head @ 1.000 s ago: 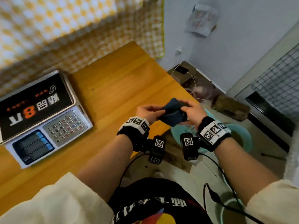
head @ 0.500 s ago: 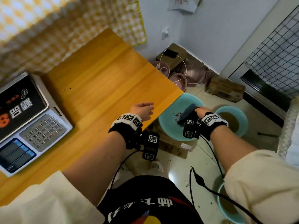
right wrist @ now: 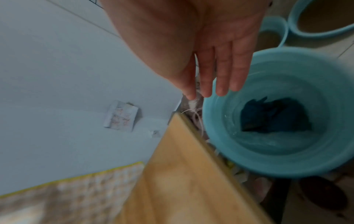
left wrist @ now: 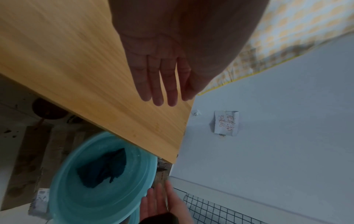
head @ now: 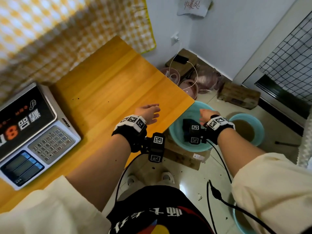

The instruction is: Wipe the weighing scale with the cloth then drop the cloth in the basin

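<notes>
The dark blue cloth (head: pixel 186 127) lies crumpled in the bottom of the teal basin (head: pixel 175 132) on the floor by the table's corner; it also shows in the wrist views as the cloth (left wrist: pixel 103 169) and the cloth (right wrist: pixel 273 116) inside the basin (right wrist: pixel 220 136). My right hand (head: pixel 208 114) hovers above the basin, fingers straight, holding nothing. Over the wooden table's (head: pixel 108 92) right edge floats my left hand (head: pixel 149 112), flat and empty. The weighing scale (head: pixel 32 130) sits at the table's left end.
A second teal basin (head: pixel 258 127) with murky water stands on the floor to the right, and part of another at bottom right. Cardboard boxes (head: pixel 238 95), a charging phone and pink bowls lie by the wall. A checked cloth hangs behind the table.
A second ago both hands held the cloth. My right hand carried it over the basin and let it go; the cloth now lies in the basin. My left hand stayed over the table.
</notes>
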